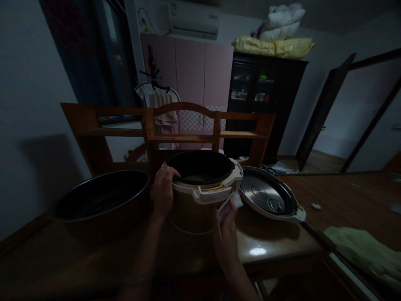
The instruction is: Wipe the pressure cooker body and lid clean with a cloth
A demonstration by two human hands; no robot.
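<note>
An electric cooker base [189, 213] with a white rim and a dark inside stands upright on the wooden table, lidless. My left hand [163, 188] grips its rim on the left, the fingers over the edge. Below the white front handle [213, 195], my right hand [226, 238] pinches a folded white tissue or wipe [237, 200] against the cooker's right side. Brown stains mark the rim around that handle. To the right lies the cooker's round lid [260, 192], its metal inner face up.
A large dark basin or pot [103, 223] stands at the left of the table [278, 246]. Behind the cooker rises a wooden shelf rack [181, 138]. Past the table's right edge are a pale green cloth [360, 242] and a small light object [315, 206].
</note>
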